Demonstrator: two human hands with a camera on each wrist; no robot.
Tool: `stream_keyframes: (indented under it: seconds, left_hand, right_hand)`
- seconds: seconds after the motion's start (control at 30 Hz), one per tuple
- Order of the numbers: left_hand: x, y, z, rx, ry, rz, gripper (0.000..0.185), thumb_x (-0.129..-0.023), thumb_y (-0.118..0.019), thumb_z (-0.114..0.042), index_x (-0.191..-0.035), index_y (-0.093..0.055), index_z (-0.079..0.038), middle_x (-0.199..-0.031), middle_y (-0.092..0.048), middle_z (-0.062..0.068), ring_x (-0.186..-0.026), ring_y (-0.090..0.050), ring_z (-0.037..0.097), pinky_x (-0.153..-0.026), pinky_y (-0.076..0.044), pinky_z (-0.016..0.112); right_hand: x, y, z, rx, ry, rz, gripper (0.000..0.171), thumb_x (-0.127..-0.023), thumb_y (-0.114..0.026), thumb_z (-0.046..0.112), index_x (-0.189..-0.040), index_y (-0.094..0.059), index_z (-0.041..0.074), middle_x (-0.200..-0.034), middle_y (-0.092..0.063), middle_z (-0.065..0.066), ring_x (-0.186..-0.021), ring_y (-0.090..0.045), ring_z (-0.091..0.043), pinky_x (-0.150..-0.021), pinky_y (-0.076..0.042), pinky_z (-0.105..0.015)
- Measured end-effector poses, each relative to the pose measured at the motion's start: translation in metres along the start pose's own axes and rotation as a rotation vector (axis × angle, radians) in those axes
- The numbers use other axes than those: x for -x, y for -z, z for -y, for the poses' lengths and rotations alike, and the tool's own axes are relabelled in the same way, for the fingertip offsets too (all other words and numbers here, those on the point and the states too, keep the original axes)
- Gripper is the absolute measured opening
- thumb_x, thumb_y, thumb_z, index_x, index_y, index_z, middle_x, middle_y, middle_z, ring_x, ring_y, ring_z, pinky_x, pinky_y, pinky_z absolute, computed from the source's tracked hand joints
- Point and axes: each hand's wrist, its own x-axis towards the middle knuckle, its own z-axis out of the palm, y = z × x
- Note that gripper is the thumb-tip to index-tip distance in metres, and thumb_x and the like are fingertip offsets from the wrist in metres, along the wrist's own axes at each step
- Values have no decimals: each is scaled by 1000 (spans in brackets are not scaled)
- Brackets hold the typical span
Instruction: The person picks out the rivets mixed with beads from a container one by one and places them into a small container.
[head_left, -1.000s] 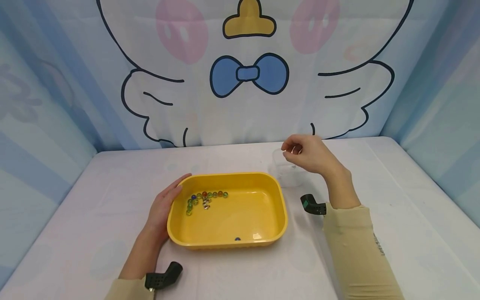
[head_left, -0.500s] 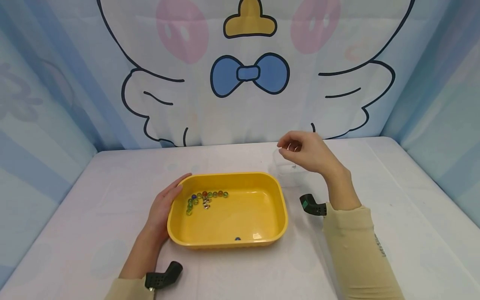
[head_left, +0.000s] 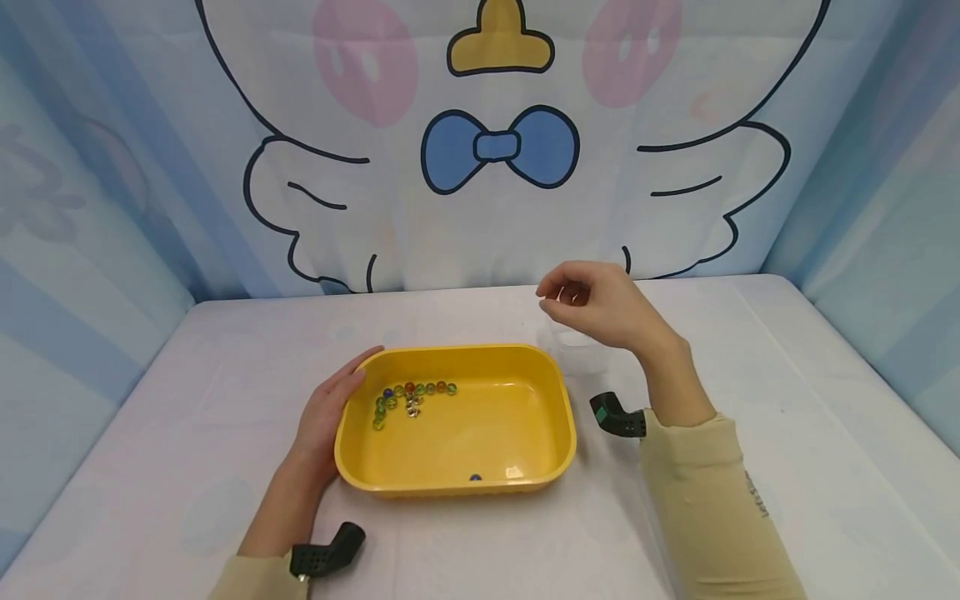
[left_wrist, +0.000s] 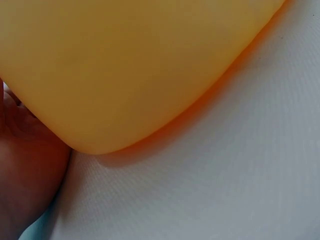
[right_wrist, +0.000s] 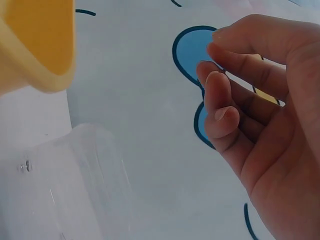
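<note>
My left hand point(head_left: 327, 417) holds the left side of a yellow plastic tray point(head_left: 555, 392), fingers along its outer wall. In the left wrist view the tray's yellow outside point(left_wrist: 110, 75) covers most of that hand. Several glass marbles point(head_left: 420, 389), green, orange and blue, lie along the tray's back left, beside small silvery pieces point(head_left: 412, 407). A lone blue marble point(head_left: 476, 478) rests near the front wall. My right hand point(head_left: 592, 304) hovers above a clear plastic container point(right_wrist: 100, 165), thumb and index fingertips close together. Whether something tiny sits between them cannot be made out.
A small shiny piece point(right_wrist: 26, 166) shows in the clear container, right of the tray. White cloth point(head_left: 787, 375) covers the table. Behind it hangs a printed curtain point(head_left: 495, 233).
My right hand has risen slightly and moved left over the clear container, toward the tray. The left hand, tray and marbles have stayed in place.
</note>
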Motion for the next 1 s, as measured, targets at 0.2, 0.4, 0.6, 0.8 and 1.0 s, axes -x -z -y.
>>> stream_keyframes:
  seconds: [0.2, 0.4, 0.6, 0.8, 1.0]
  left_hand:
    - [-1, 0, 1, 2, 6, -3, 47, -109, -40, -34, -154, -44, -20, -154, -44, -5, -137, -44, 11, -107, -40, 23]
    - [-1, 0, 1, 0, 10, -8, 47, -109, -40, -34, -154, -44, -20, -154, -44, -5, -137, -44, 11, -107, -40, 23]
    - [0, 0, 0, -4, 8, -9, 47, -109, -40, -34, -154, -44, -20, -154, -44, -5, -137, -43, 11, -108, -40, 23]
    - [-1, 1, 0, -7, 5, -8, 48, -109, -40, -34, -154, -44, -20, -154, -44, -4, -138, -43, 11, -108, -39, 23]
    - [-1, 1, 1, -7, 7, -6, 48, -110, -39, -33, -155, -43, -19, -155, -43, -4, -140, -40, 11, -111, -36, 24]
  right_hand:
    - [0, 0, 6, -9, 51, -13, 6, -92, -70, 6, -98, -72, 7, -92, -67, -2, -81, -54, -20, -68, -46, -26]
    - [-2, -4, 18, -57, 123, -6, 8, -90, -71, 3, -97, -73, 5, -92, -68, -2, -80, -55, -19, -68, -47, -26]
    - [-7, -14, 30, -98, 196, 21, 9, -90, -71, 1, -98, -73, 4, -92, -68, -1, -79, -56, -18, -68, -48, -26]
    - [-11, -24, 39, -125, 246, 47, 10, -89, -72, 1, -98, -72, 4, -92, -67, 0, -78, -55, -17, -66, -49, -27]
    - [-14, -36, 39, -134, 255, 83, 9, -88, -73, 2, -97, -72, 5, -90, -66, 1, -75, -55, -16, -64, -49, -28]
